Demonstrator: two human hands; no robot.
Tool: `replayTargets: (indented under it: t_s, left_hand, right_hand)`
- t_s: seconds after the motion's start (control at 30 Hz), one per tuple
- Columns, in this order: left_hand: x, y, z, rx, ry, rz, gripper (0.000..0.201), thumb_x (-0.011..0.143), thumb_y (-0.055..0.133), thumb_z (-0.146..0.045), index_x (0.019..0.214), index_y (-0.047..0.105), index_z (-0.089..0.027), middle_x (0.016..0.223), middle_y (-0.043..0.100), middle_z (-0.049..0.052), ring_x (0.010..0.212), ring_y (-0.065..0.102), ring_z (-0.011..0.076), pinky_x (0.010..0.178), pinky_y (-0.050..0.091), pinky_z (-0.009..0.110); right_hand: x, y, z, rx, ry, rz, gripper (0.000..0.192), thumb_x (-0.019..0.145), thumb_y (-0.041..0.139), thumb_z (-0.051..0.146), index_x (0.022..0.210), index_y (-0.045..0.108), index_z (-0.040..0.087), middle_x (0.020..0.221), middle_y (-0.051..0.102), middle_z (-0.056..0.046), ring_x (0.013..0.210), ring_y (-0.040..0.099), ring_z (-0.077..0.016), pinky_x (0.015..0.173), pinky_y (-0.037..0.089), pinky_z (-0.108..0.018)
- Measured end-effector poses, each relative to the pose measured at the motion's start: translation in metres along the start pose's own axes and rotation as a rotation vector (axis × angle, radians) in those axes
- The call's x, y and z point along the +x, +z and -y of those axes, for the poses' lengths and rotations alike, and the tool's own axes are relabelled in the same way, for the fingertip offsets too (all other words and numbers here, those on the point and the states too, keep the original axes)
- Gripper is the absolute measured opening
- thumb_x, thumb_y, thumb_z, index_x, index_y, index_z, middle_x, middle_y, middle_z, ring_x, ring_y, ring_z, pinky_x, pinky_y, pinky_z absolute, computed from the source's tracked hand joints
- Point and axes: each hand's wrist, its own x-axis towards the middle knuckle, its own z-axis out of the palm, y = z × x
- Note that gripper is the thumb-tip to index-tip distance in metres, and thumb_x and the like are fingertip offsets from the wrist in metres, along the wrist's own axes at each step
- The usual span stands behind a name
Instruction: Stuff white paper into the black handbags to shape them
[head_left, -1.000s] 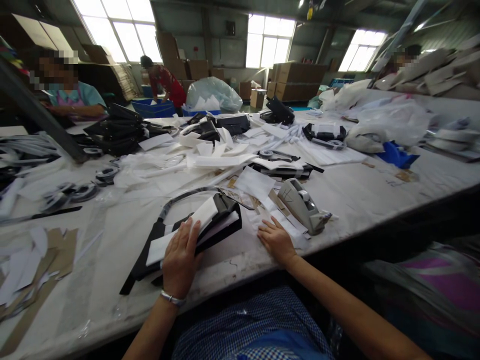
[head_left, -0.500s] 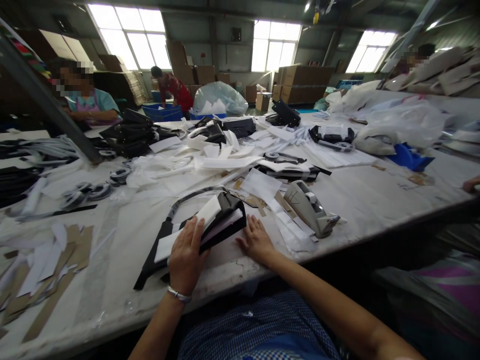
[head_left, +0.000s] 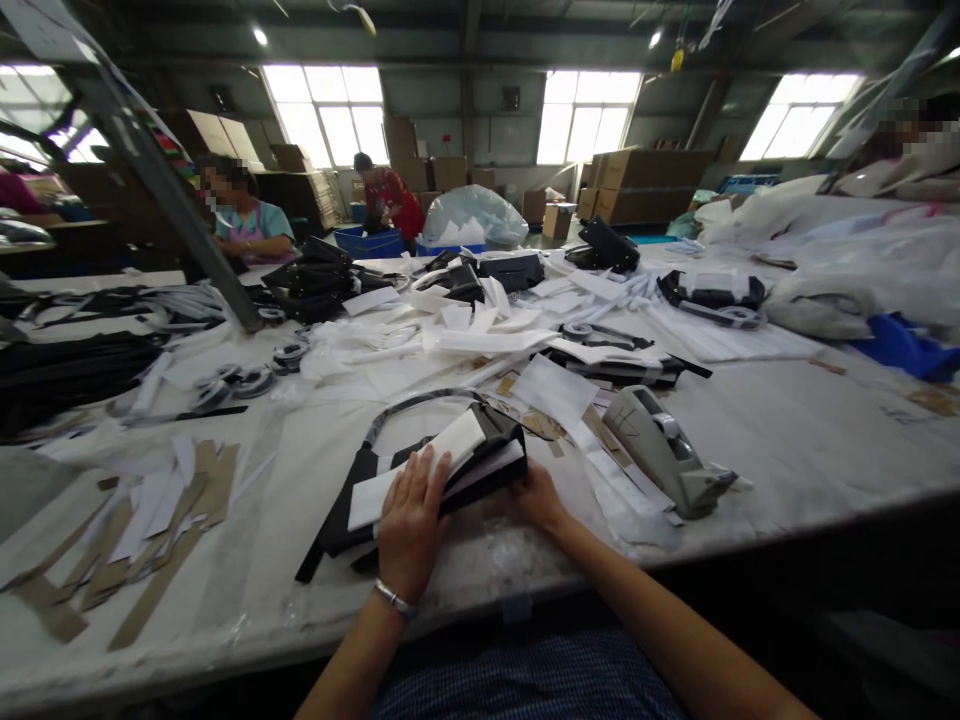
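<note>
A long white worktable [head_left: 787,420] is filling a workshop. The black bag [head_left: 480,465] is lying left of the tape dispenser [head_left: 664,452]; the left hand [head_left: 411,520] is pressing flat, fingers spread, on its white paper insert [head_left: 420,470], while the right hand [head_left: 536,495] is touching its near edge, fingertips hidden.

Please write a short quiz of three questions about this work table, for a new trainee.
1. True or false: the left hand lies flat on the white paper strip on top of the black folded bag piece.
2. Which thing stands on the white table to the right of the right hand?
A. a grey tape dispenser
B. a red kettle
C. a green bottle
3. Fill in: the brown cardboard strips lie to the ____ of the left hand.

Key
1. True
2. A
3. left
</note>
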Motion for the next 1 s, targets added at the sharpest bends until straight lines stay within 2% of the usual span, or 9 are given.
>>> replayTargets:
  t_s: [0.13,0.27,0.37,0.47,0.53,0.6,0.73,0.87,1.0]
  left_hand:
    - [-0.007,0.008,-0.009,0.032,0.071,0.000,0.072,0.089,0.053,-0.008,0.154,0.029,-0.028,0.155,0.040,0.007,0.143,0.038,0.0304,0.112,0.043,0.049]
    - [-0.017,0.015,-0.020,0.091,0.135,-0.020,0.061,0.093,0.052,-0.011,0.149,0.039,-0.030,0.154,0.041,0.006,0.141,0.040,0.0315,0.109,0.046,0.048]
    - [-0.023,0.016,-0.026,0.113,0.180,-0.014,0.059,0.094,0.049,-0.012,0.149,0.039,-0.032,0.154,0.042,0.005,0.140,0.041,0.0312,0.108,0.047,0.048]
    - [-0.028,0.014,-0.029,0.131,0.190,-0.011,0.057,0.096,0.046,-0.013,0.149,0.038,-0.033,0.153,0.044,0.004,0.139,0.042,0.0307,0.108,0.047,0.048]
    - [-0.031,0.012,-0.031,0.140,0.191,-0.016,0.056,0.097,0.044,-0.014,0.149,0.038,-0.033,0.152,0.044,0.004,0.139,0.043,0.0304,0.107,0.048,0.047]
    - [-0.034,0.011,-0.033,0.143,0.190,-0.027,0.055,0.097,0.042,-0.015,0.149,0.038,-0.034,0.152,0.046,0.003,0.138,0.044,0.0300,0.107,0.049,0.047]
    - [-0.037,0.012,-0.034,0.134,0.178,-0.064,0.051,0.100,0.038,-0.020,0.148,0.039,-0.035,0.149,0.049,0.002,0.136,0.047,0.0291,0.106,0.049,0.046]
    - [-0.035,0.014,-0.031,0.099,0.167,-0.090,0.049,0.101,0.036,-0.024,0.148,0.039,-0.036,0.150,0.049,0.001,0.137,0.047,0.0281,0.107,0.048,0.045]
    - [-0.033,0.014,-0.025,0.103,0.183,-0.053,0.052,0.100,0.040,-0.022,0.150,0.036,-0.035,0.153,0.045,0.002,0.139,0.044,0.0286,0.109,0.046,0.046]
  right_hand:
    - [-0.015,-0.041,0.010,0.013,-0.062,-0.338,0.033,0.095,0.051,0.038,0.120,0.066,0.023,0.131,0.063,-0.009,0.128,0.054,-0.0300,0.111,0.041,-0.052]
    - [0.005,-0.059,0.045,-0.166,-0.316,-0.378,0.024,0.095,0.053,0.030,0.113,0.068,0.025,0.136,0.060,-0.008,0.128,0.054,-0.0266,0.111,0.041,-0.047]
    - [0.046,-0.049,0.064,-0.387,-0.442,-0.196,0.023,0.096,0.050,0.024,0.106,0.071,0.026,0.128,0.066,-0.007,0.125,0.056,-0.0257,0.111,0.041,-0.045]
    - [0.094,-0.020,0.066,-0.634,-0.258,0.207,0.024,0.096,0.052,0.025,0.108,0.072,0.025,0.113,0.073,-0.007,0.111,0.065,-0.0238,0.100,0.048,-0.037]
    - [0.119,0.003,0.060,-0.745,-0.117,0.361,0.018,0.090,0.063,0.030,0.101,0.075,0.022,0.103,0.076,-0.010,0.102,0.069,-0.0268,0.091,0.051,-0.036]
    - [0.137,0.024,0.053,-0.794,-0.043,0.399,0.022,0.080,0.076,0.034,0.094,0.077,0.018,0.097,0.076,-0.014,0.098,0.070,-0.0303,0.087,0.052,-0.037]
    - [0.151,0.047,0.038,-0.850,0.073,0.432,0.041,0.069,0.084,0.040,0.101,0.075,0.015,0.104,0.074,-0.018,0.102,0.069,-0.0301,0.087,0.052,-0.036]
    - [0.156,0.043,0.029,-0.833,0.161,0.462,0.024,0.065,0.084,0.030,0.084,0.076,0.018,0.090,0.075,-0.012,0.091,0.071,-0.0279,0.083,0.054,-0.035]
    - [0.155,0.028,0.030,-0.663,0.112,0.457,0.011,0.073,0.076,0.027,0.075,0.073,0.017,0.079,0.074,-0.006,0.081,0.070,-0.0231,0.076,0.053,-0.029]
